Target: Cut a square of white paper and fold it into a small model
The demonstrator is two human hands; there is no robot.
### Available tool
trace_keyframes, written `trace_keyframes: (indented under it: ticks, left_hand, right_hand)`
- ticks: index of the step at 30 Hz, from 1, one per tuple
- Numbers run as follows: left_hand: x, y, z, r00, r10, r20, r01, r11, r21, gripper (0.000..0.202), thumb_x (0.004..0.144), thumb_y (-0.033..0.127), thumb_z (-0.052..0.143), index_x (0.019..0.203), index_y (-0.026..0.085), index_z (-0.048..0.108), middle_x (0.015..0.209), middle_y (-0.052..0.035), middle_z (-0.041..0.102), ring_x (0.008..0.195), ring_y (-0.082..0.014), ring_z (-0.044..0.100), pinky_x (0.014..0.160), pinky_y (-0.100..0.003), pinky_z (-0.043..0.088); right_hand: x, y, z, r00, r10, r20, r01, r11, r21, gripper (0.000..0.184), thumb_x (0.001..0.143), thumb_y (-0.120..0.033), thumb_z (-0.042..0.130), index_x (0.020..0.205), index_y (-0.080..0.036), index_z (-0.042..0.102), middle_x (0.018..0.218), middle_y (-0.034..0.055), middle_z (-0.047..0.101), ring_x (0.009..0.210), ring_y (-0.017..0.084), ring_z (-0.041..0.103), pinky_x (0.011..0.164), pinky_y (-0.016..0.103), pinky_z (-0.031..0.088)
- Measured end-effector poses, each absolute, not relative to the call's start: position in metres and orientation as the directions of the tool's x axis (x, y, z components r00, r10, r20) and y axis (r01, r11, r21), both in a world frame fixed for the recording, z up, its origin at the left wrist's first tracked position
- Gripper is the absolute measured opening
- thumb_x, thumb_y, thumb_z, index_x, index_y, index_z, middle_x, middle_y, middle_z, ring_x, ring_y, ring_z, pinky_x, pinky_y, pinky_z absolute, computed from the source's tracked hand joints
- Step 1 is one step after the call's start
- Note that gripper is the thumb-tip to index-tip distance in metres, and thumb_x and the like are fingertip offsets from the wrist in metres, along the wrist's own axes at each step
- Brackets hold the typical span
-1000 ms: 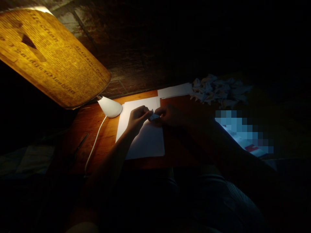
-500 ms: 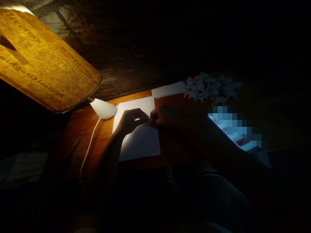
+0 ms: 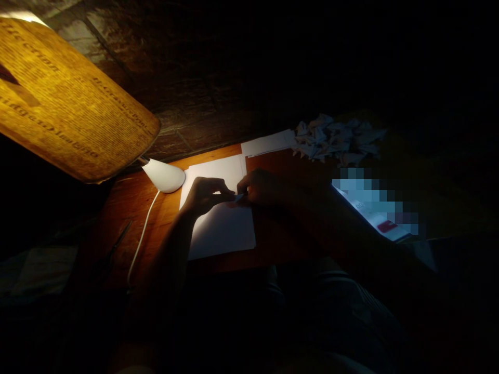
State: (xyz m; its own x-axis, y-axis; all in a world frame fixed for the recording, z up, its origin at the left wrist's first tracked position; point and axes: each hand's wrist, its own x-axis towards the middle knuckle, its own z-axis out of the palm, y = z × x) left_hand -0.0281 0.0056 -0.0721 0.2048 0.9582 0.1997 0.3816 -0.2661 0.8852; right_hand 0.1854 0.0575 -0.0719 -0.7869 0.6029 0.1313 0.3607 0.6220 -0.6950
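Note:
My left hand (image 3: 205, 195) and my right hand (image 3: 261, 187) meet over a white sheet of paper (image 3: 220, 228) on the wooden table (image 3: 156, 218). Between their pinched fingertips is a small folded piece of white paper (image 3: 238, 197), held low against the sheet. Both hands have their fingers curled closed on it. The scene is dark, lit only by a lamp at the left.
A white lamp base (image 3: 164, 175) with a cord (image 3: 139, 244) stands left of the sheet, under a yellow printed shade (image 3: 66, 104). A pile of small folded paper pieces (image 3: 337, 137) and more sheets (image 3: 267, 143) lie at the back. A lit screen (image 3: 374, 205) glows right. Scissors (image 3: 119, 241) lie left.
The small folded paper has come down from above the sheet to lie against it, both hands still pinching it. The view has drifted slightly to the right.

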Motion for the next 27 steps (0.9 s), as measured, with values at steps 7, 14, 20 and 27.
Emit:
trace_keyframes:
  ticks: [7,14,20,27]
  left_hand:
    - [-0.022,0.007,-0.078,0.135,0.961,0.241,0.158,-0.261,0.952,0.036,0.055,0.022,0.097,0.08,0.016,0.072,0.066,-0.0011,0.07,0.057,-0.0131,0.065,0.057,-0.025,0.053]
    - [-0.019,0.015,-0.084,-0.019,0.98,0.197,-0.062,-0.197,0.978,0.045,0.074,0.054,0.087,0.101,0.023,0.07,0.079,-0.0002,0.067,0.068,-0.0124,0.065,0.061,-0.023,0.055]
    - [-0.005,0.012,-0.085,0.105,0.992,0.069,-0.048,-0.064,0.997,0.045,0.069,0.05,0.091,0.091,0.019,0.068,0.086,-0.0022,0.07,0.073,-0.0124,0.066,0.063,-0.021,0.053]
    - [-0.006,0.011,-0.088,0.075,0.992,0.098,-0.054,-0.094,0.994,0.03,0.07,0.03,0.089,0.087,0.018,0.067,0.083,-0.0017,0.071,0.076,-0.0137,0.068,0.069,-0.023,0.054]
  right_hand:
    - [0.187,0.056,-0.066,-0.791,0.607,0.075,0.378,0.582,-0.72,0.011,0.077,-0.028,0.08,0.078,-0.017,0.08,0.077,0.0025,0.073,0.07,0.013,0.06,0.064,0.028,0.032]
    - [0.179,0.062,-0.078,-0.644,0.739,0.197,0.184,0.4,-0.898,0.028,0.078,-0.04,0.081,0.076,-0.013,0.075,0.068,0.0011,0.068,0.064,0.012,0.055,0.062,0.027,0.034]
    - [0.172,0.069,-0.088,-0.513,0.834,0.205,-0.018,0.228,-0.973,0.033,0.09,-0.043,0.072,0.071,-0.016,0.071,0.072,0.0033,0.07,0.067,0.013,0.06,0.066,0.027,0.043]
    - [0.172,0.059,-0.081,-0.518,0.855,0.035,0.031,0.06,-0.998,0.03,0.09,-0.037,0.074,0.071,-0.015,0.067,0.068,0.0018,0.068,0.062,0.013,0.058,0.06,0.027,0.041]
